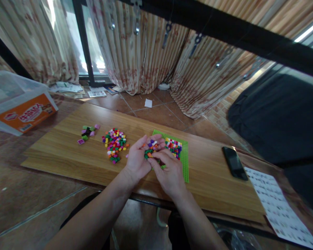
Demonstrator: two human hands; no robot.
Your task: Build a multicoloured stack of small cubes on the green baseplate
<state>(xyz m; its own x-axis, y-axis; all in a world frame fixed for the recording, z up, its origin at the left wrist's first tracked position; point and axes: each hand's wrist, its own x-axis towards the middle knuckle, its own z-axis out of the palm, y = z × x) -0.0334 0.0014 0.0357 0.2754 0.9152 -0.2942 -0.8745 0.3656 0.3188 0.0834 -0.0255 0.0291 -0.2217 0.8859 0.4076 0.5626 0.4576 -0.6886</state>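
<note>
My left hand (137, 160) is turned palm up and cupped under several small toy bricks (152, 143) in purple, white, orange and green. Over that palm, my right hand (170, 173) pinches an orange brick (150, 155) between thumb and finger. Behind my hands lies a green studded baseplate (185, 163), partly covered by them. Rows of multicoloured bricks (175, 147) sit on its upper part. A mixed pile of small bricks (115, 141) spreads on the wooden board to the left of my left hand.
A smaller group of pink, green and black bricks (87, 132) lies farther left on the wooden board (67, 152). On the right are a black phone (234, 163) and a printed sheet (279, 201). A clear plastic tub (18, 100) with an orange label stands at the far left.
</note>
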